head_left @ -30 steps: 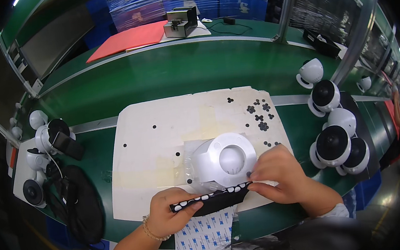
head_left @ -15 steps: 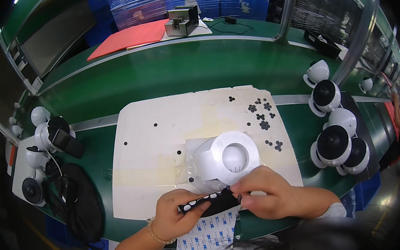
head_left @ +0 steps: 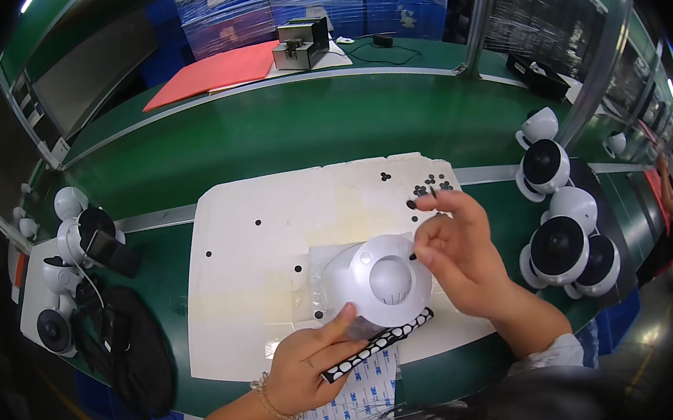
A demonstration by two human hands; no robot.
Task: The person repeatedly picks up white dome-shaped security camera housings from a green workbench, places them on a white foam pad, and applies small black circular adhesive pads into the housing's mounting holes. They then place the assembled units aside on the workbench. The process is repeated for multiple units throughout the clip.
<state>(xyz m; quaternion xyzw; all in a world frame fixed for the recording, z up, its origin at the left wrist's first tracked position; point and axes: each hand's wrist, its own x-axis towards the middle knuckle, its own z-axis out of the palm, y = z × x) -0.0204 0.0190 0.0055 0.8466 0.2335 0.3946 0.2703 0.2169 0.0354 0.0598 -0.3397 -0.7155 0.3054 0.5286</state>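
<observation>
A white dome-shaped camera housing (head_left: 381, 282) lies on a white board (head_left: 275, 239) in front of me. My left hand (head_left: 312, 366) holds a black strip of white dots (head_left: 380, 342) against the board's near edge, with its fingertips touching the housing's lower rim. My right hand (head_left: 456, 255) is raised beside the housing's right rim, thumb and forefinger pinched on a small black pad (head_left: 413, 256). Several loose black pads (head_left: 429, 187) lie on the board just beyond that hand.
Several white dome cameras (head_left: 558, 230) stand at the right on the green bench (head_left: 281, 131). More cameras and black cables (head_left: 77, 265) lie at the left. A white backing sheet (head_left: 360, 392) hangs off the near edge. Red sheet (head_left: 212, 73) and grey device (head_left: 302, 43) sit far back.
My right hand left the black strip and rose to the housing's right rim with a small pad pinched in its fingers. My left hand stayed on the strip.
</observation>
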